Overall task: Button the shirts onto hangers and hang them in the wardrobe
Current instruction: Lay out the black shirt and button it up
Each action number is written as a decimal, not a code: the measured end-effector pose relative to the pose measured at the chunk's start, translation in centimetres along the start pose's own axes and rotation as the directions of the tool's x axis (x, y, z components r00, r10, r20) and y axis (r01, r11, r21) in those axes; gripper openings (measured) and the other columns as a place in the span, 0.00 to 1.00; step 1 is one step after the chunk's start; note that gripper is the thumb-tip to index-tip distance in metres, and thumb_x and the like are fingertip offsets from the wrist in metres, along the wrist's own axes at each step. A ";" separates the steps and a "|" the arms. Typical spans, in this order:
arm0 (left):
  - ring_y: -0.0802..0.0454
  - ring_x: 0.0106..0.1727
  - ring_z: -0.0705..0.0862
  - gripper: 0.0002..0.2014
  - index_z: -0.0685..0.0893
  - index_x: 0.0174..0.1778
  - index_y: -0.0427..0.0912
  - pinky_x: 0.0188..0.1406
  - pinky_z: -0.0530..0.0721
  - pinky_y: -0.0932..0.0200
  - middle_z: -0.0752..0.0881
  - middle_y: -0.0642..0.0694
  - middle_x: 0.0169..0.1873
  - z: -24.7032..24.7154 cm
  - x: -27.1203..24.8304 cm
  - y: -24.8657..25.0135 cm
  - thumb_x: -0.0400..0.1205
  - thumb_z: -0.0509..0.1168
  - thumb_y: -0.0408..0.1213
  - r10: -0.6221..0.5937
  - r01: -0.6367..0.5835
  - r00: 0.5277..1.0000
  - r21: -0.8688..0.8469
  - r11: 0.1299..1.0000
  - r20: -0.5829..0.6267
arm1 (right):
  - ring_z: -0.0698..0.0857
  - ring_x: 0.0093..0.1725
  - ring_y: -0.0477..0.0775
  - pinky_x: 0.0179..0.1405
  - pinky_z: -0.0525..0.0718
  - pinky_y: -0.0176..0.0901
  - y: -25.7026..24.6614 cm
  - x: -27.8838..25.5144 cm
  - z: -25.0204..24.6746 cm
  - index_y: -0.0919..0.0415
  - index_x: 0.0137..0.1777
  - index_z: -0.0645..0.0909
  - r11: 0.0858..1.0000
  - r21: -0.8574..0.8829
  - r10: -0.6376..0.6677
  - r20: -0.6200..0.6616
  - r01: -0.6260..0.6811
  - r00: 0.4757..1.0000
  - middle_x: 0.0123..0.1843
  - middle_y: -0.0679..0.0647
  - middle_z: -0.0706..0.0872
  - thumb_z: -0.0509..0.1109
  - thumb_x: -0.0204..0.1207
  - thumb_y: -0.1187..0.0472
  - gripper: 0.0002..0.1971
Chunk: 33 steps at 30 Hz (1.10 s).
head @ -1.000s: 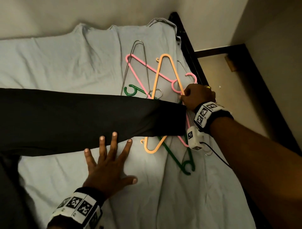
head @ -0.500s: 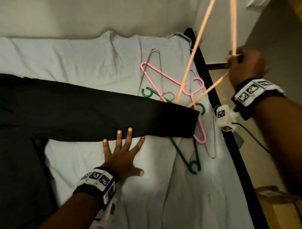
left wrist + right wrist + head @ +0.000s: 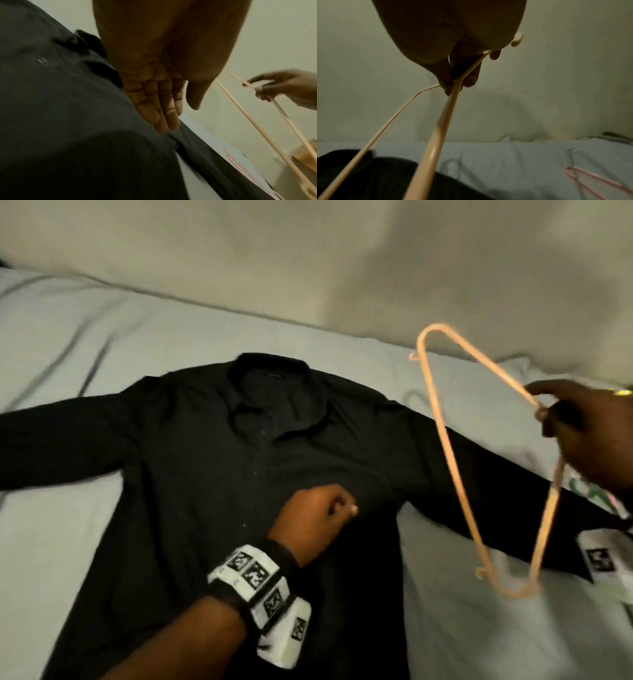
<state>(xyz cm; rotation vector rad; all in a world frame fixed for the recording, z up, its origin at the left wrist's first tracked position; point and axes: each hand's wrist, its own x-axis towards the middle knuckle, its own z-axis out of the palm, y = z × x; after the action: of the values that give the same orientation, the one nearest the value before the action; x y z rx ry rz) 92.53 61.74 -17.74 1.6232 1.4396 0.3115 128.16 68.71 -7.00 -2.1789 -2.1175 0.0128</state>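
Black shirt (image 3: 212,474) lies front-up on the bed (image 3: 102,337), sleeves spread. Left hand (image 3: 310,518) rests on its chest, fingers (image 3: 154,108) straight, holding nothing. Right hand (image 3: 589,433) grips the orange hanger (image 3: 455,460) aloft above the right-side sleeve

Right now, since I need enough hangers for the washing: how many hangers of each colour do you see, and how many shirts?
Orange hanger: 1, held by the right hand
Pink hanger: 1
Metal wire hanger: 1 clear; a second grey loop is too blurred to count
Black shirt: 1
Total: 4
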 end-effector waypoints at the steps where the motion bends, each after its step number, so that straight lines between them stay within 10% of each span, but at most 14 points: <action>1: 0.51 0.49 0.89 0.07 0.88 0.54 0.52 0.53 0.86 0.50 0.91 0.52 0.45 -3.2 0.1 -1.9 0.83 0.70 0.46 -0.027 0.029 0.997 0.034 0.999 -0.067 | 0.87 0.37 0.62 0.57 0.79 0.71 -3.6 0.1 0.2 0.44 0.64 0.81 0.999 0.031 -0.023 0.028 0.022 0.999 0.32 0.44 0.84 0.63 0.81 0.54 0.13; 4: 0.40 0.61 0.87 0.19 0.77 0.72 0.52 0.57 0.83 0.50 0.89 0.43 0.59 -11.6 1.5 -6.6 0.85 0.67 0.46 -0.033 0.072 0.983 0.217 0.973 -0.179 | 0.90 0.53 0.59 0.73 0.59 0.61 -13.4 2.7 4.0 0.41 0.63 0.85 0.991 -0.050 -0.113 0.164 0.123 0.980 0.39 0.47 0.90 0.71 0.78 0.61 0.17; 10: 0.34 0.65 0.83 0.24 0.66 0.83 0.59 0.63 0.82 0.42 0.82 0.35 0.64 -18.7 8.7 -11.0 0.89 0.57 0.52 0.016 0.055 0.989 0.461 0.886 -0.149 | 0.85 0.61 0.64 0.80 0.52 0.68 -22.6 9.8 6.6 0.42 0.69 0.84 0.826 -0.285 -0.386 0.346 0.487 0.855 0.47 0.59 0.91 0.70 0.80 0.58 0.19; 16: 0.35 0.61 0.84 0.22 0.85 0.63 0.47 0.56 0.80 0.47 0.86 0.36 0.57 -19.9 13.8 -12.6 0.88 0.57 0.59 -0.052 0.088 0.995 0.516 0.852 -0.085 | 0.84 0.65 0.59 0.83 0.50 0.67 -26.0 14.9 8.4 0.36 0.72 0.80 0.673 -0.414 -0.423 0.464 0.613 0.778 0.49 0.51 0.91 0.64 0.84 0.51 0.18; 20: 0.39 0.52 0.87 0.12 0.88 0.46 0.46 0.45 0.75 0.54 0.90 0.43 0.45 -21.0 14.2 -12.2 0.82 0.69 0.52 0.059 0.070 0.947 0.384 0.921 -0.316 | 0.83 0.65 0.62 0.83 0.45 0.65 -27.9 16.6 10.1 0.37 0.71 0.82 0.730 -0.293 -0.451 0.473 0.618 0.757 0.51 0.56 0.91 0.63 0.85 0.53 0.18; 25: 0.43 0.50 0.86 0.04 0.86 0.48 0.49 0.50 0.80 0.52 0.89 0.49 0.44 -21.9 13.2 -11.0 0.80 0.67 0.41 0.168 -0.079 0.947 0.309 0.948 -0.275 | 0.83 0.66 0.64 0.83 0.48 0.66 -32.7 18.9 13.5 0.39 0.69 0.83 0.772 -0.168 -0.509 0.415 0.613 0.754 0.60 0.56 0.90 0.67 0.82 0.57 0.18; 30: 0.37 0.53 0.85 0.17 0.78 0.62 0.48 0.44 0.74 0.53 0.85 0.45 0.46 -21.6 14.1 -10.6 0.79 0.70 0.44 0.187 -0.092 0.949 0.343 0.935 -0.254 | 0.84 0.61 0.69 0.71 0.68 0.54 -37.1 19.9 16.7 0.57 0.65 0.80 0.812 -0.024 -0.537 0.357 0.583 0.764 0.59 0.61 0.88 0.66 0.82 0.56 0.14; 33: 0.30 0.56 0.83 0.25 0.75 0.68 0.41 0.43 0.74 0.47 0.84 0.35 0.56 -20.9 14.9 -10.2 0.80 0.70 0.50 0.199 -0.025 0.943 0.541 0.840 -0.266 | 0.84 0.59 0.68 0.76 0.64 0.52 -36.0 20.2 16.7 0.60 0.60 0.82 0.840 0.059 -0.537 0.233 0.540 0.811 0.54 0.61 0.89 0.65 0.80 0.58 0.12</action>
<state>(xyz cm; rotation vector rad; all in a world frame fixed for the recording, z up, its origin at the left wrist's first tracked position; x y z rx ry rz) 75.44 83.38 -19.35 2.1940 1.7828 0.2569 91.62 90.95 -19.38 -1.5588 -2.8037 0.2336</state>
